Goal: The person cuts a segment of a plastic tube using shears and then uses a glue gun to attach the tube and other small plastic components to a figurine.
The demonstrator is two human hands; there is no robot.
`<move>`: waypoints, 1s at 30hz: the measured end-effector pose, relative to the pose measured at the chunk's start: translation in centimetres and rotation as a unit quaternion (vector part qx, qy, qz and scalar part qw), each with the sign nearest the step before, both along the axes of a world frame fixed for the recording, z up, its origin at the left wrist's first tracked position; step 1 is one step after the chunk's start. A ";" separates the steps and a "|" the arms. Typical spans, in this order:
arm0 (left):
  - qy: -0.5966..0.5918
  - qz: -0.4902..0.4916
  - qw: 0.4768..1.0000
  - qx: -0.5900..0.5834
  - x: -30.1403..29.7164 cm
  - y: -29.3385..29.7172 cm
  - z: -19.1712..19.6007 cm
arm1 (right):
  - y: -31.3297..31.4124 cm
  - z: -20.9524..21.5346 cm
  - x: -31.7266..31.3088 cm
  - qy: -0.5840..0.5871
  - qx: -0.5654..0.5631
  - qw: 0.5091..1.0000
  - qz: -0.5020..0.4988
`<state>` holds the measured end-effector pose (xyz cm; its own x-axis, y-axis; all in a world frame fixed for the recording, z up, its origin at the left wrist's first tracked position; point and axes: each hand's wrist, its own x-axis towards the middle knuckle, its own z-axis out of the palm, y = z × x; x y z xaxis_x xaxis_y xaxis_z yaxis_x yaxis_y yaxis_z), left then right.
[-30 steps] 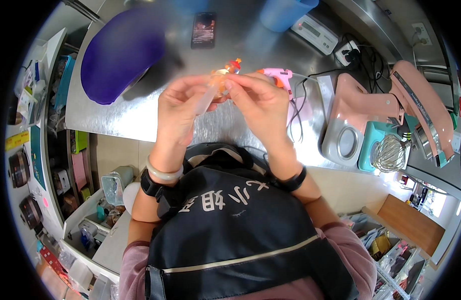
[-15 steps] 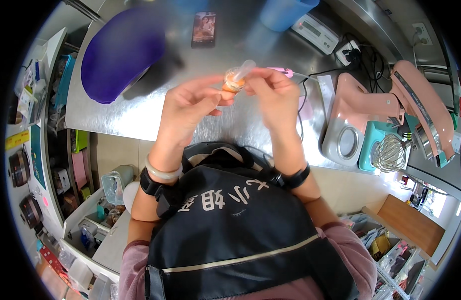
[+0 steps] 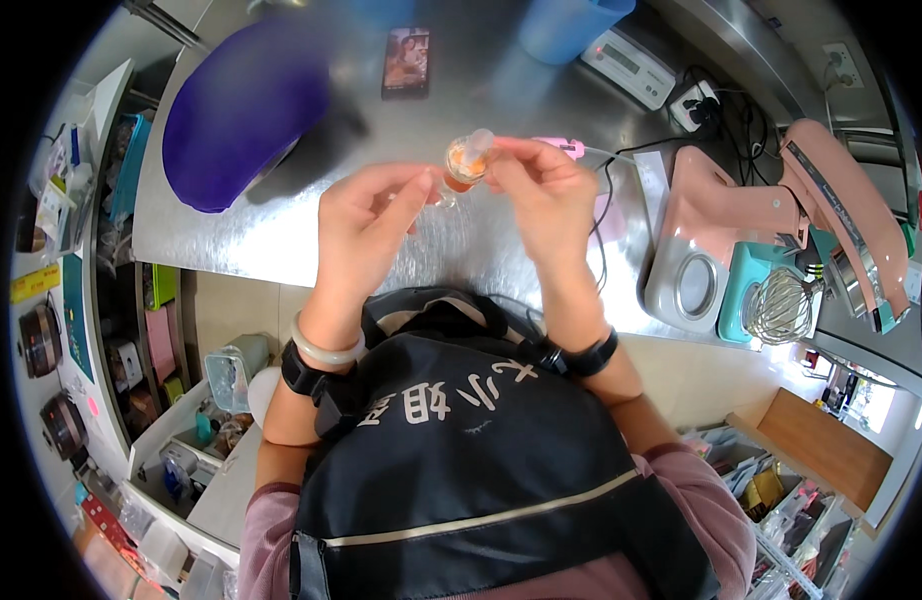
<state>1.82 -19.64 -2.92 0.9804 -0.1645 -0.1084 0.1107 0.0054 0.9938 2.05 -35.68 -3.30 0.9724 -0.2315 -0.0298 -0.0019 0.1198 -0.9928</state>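
Miniature clear cup (image 3: 463,176), orange-filled, up over the steel desk (image 3: 461,255)! Pinched at the side in the right hand's grip (image 3: 543,200); close by the left hand's narrow grip (image 3: 364,215), hold unclear. Best to press lightly, tilt little and steady the translucent piece (image 3: 479,142) at its mouth.

A beige floor (image 3: 231,305) lies below 1 shiny steel table (image 3: 441,255).

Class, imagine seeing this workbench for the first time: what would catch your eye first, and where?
Probably the large purple object, upper left at the metal table. Next, the small clear container with orange contents, between the left hand and right hand. Far right, the pink mixer stands out.
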 end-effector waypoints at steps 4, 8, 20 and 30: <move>-0.073 -0.039 0.990 -0.115 0.2 0.0 0.1 | -0.1 -0.2 0.1 -0.001 -0.015 1.000 -0.005; 0.011 -0.064 0.979 -0.192 0.2 -0.3 -0.1 | 0.6 -0.3 -0.3 -0.010 0.026 0.999 0.030; 0.039 -0.027 0.974 -0.223 0.3 -0.2 0.0 | 0.1 0.1 -0.7 -0.087 -0.047 0.980 0.174; -0.014 -0.027 0.980 -0.198 0.4 0.0 -1.0 | -0.3 0.2 -0.7 0.043 0.128 0.959 0.251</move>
<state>2.19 -19.66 -3.91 0.9709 -0.2396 0.0022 0.0933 0.3864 0.9176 1.40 -36.00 -3.12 0.9506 0.2907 -0.1091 -0.2043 0.3211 -0.9248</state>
